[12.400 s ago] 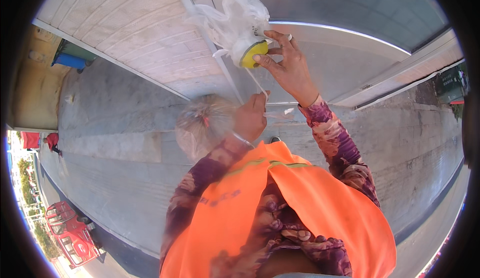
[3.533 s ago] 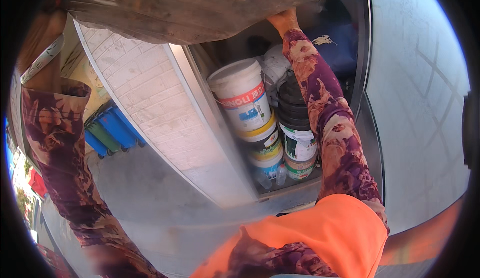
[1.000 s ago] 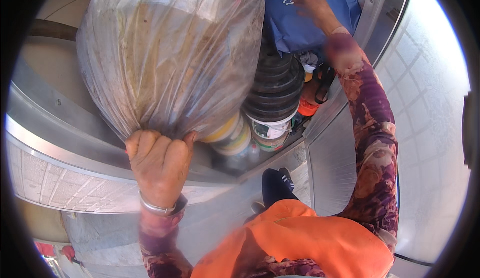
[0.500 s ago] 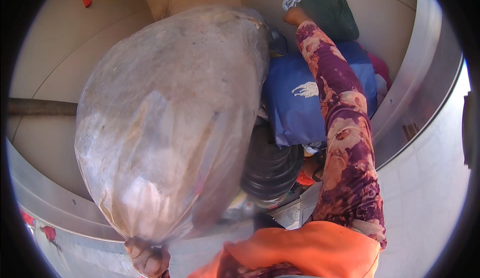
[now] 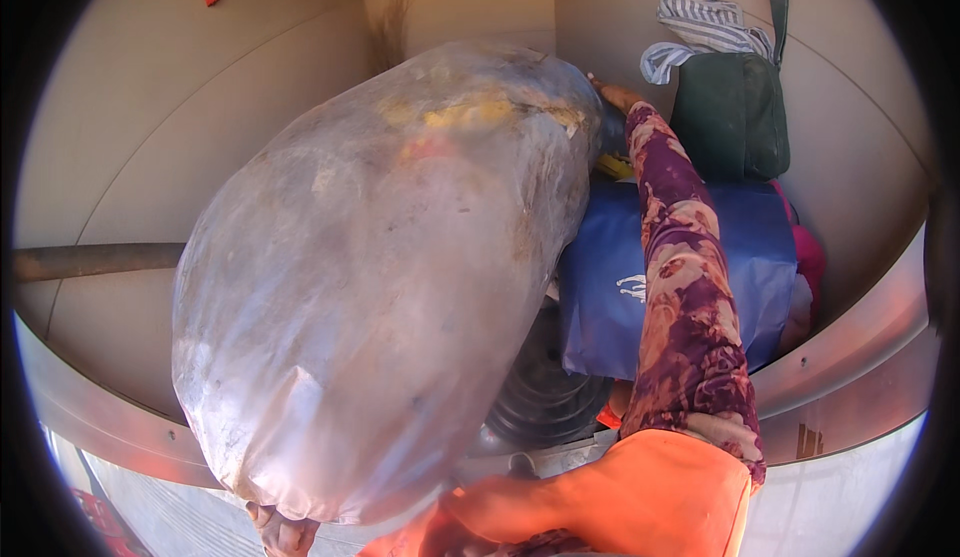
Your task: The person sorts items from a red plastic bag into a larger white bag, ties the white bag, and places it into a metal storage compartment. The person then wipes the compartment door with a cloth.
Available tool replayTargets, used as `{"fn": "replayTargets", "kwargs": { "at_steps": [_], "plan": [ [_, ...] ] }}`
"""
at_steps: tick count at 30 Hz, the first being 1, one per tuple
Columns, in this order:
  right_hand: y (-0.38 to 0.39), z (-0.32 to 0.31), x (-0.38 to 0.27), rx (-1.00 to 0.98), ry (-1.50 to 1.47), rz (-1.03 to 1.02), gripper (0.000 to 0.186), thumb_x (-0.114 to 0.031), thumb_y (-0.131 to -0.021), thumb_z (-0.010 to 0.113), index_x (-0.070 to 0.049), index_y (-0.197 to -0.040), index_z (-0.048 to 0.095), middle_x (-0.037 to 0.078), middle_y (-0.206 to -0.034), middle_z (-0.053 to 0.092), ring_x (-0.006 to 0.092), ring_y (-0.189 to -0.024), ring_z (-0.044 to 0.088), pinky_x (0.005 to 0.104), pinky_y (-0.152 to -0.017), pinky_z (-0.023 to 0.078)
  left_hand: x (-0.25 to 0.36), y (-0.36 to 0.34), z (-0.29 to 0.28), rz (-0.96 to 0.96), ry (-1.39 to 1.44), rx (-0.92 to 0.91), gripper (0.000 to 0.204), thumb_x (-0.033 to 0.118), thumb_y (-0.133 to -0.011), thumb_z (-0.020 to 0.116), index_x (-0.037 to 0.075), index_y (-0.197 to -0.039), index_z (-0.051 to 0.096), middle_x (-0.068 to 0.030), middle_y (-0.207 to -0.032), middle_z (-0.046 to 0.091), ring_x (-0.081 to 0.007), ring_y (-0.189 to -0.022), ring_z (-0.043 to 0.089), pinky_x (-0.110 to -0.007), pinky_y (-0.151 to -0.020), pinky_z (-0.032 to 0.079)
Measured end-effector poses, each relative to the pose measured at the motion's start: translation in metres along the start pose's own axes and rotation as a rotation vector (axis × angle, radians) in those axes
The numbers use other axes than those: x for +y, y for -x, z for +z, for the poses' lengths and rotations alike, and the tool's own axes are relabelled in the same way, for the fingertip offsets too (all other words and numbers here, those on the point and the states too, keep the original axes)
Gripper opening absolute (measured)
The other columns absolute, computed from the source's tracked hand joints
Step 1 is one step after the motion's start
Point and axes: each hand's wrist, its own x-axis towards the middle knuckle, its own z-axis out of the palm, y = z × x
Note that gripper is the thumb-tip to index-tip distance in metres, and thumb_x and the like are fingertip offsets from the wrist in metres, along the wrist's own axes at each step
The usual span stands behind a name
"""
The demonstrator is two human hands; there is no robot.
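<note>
Plastic sack [image 5: 370, 287], cloudy and bulging, filling the middle, left of the blue bag [image 5: 765, 267] and partly over the black ridged stack [image 5: 550, 402]. Held at the near, lower end by the left hand [image 5: 284, 532], in a closed grip on the film. Flanked at the far end by the right hand [image 5: 618, 95]; no telling whether gripping, touching or only near. Likely to split at the near end, from much bulk on little film. Liable to snag on the dark pole [image 5: 100, 260], if pushed left. Apt to roll right, if loose at the far end, and shove the blue bag or tip the black ridged stack. Hard to see past, hence easily scraped on the metal frame [image 5: 110, 412].
</note>
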Motion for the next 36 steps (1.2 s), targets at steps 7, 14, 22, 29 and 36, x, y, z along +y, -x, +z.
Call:
{"fn": "replayTargets", "kwargs": {
  "at_steps": [7, 14, 22, 29, 36],
  "plan": [
    [0.002, 0.017, -0.007, -0.147, -0.166, -0.203, 0.061, -0.055, -0.098, 0.040, -0.006, -0.132, 0.057, 0.021, -0.133, 0.057, 0.0348, -0.118, 0.056, 0.0449, -0.102, 0.039, 0.009, 0.016, -0.003, -0.051, 0.073, 0.463, 0.027, -0.006, -0.073, 0.066, 0.003, -0.098, 0.065, -0.0140, -0.107, 0.067, -0.0394, -0.097, 0.058, -0.050, -0.084, 0.045],
    [0.017, 0.031, -0.024, -0.317, 0.939, -0.620, 0.027, -0.026, -0.089, 0.059, -0.006, -0.103, 0.068, 0.014, -0.096, 0.070, 0.0322, -0.088, 0.067, 0.0418, -0.076, 0.051, 0.013, -0.017, -0.022, 0.015, -0.299, 0.574, 0.020, -0.014, -0.077, 0.050, -0.004, -0.093, 0.058, -0.0168, -0.098, 0.063, -0.0419, -0.102, 0.058, -0.056, -0.090, 0.043],
    [-0.018, -0.003, 0.013, -0.321, 0.892, -0.326, 0.028, -0.033, -0.077, 0.073, -0.007, -0.088, 0.073, 0.012, -0.089, 0.071, 0.0326, -0.082, 0.068, 0.0427, -0.072, 0.055, -0.013, -0.080, 0.007, -0.085, 0.187, 0.589, 0.018, 0.006, -0.088, 0.069, -0.002, -0.088, 0.053, -0.0174, -0.093, 0.059, -0.0363, -0.095, 0.057, -0.051, -0.089, 0.048],
    [0.023, 0.017, -0.032, -0.321, 0.766, -0.232, 0.072, -0.028, -0.067, 0.081, -0.008, -0.131, 0.056, 0.022, -0.122, 0.063, 0.0406, -0.110, 0.060, 0.0471, -0.092, 0.048, -0.008, -0.082, -0.064, -0.029, 0.091, 0.627, 0.019, 0.003, -0.088, 0.071, -0.001, -0.089, 0.052, -0.0141, -0.091, 0.058, -0.0322, -0.094, 0.056, -0.047, -0.085, 0.048],
    [0.009, 0.016, 0.025, 0.101, 0.530, -0.215, 0.072, -0.017, -0.069, 0.076, -0.007, -0.135, 0.052, 0.024, -0.127, 0.059, 0.0413, -0.117, 0.056, 0.0475, -0.099, 0.045, 0.009, -0.068, -0.080, -0.131, 0.132, 0.563, 0.024, 0.001, -0.081, 0.073, 0.000, -0.092, 0.052, -0.0137, -0.094, 0.058, -0.0320, -0.099, 0.055, -0.042, -0.082, 0.047]
  ]
}}
